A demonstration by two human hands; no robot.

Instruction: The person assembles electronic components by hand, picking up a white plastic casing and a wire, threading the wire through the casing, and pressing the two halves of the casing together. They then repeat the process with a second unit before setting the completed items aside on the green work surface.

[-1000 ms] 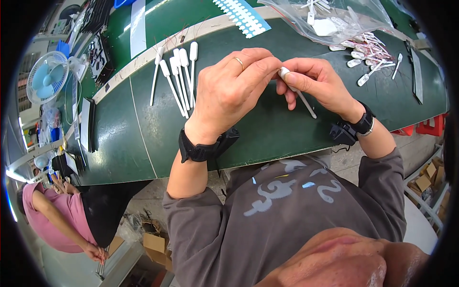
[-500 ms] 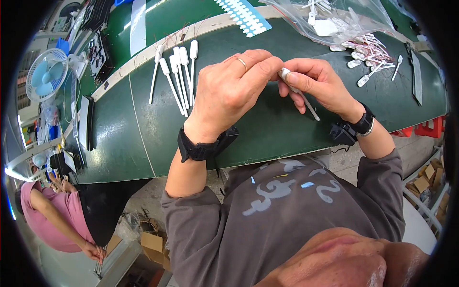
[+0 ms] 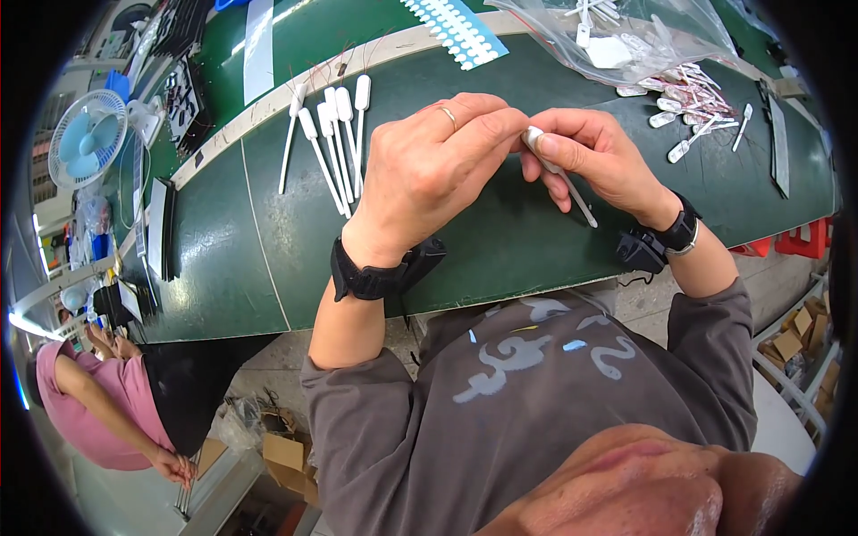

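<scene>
My right hand pinches a white paddle-headed plastic stick between thumb and fingers. Its thin stem slants down toward the table's near edge. At the head's tip, the closed fingers of my left hand meet the right fingertips; whatever they grip is hidden. Left of that hand lies a row of several similar white sticks, heads pointing away, with fine dark and reddish wires at their ends. A pile of more white sticks with reddish wires lies beyond my right hand.
The green table has a pale raised strip across it. Beyond are a clear plastic bag of white parts and a light-blue sheet of white labels. A fan and a person in pink are at left.
My left hand has shifted very slightly at the stick's head. My right hand and the stick stay almost in place.
</scene>
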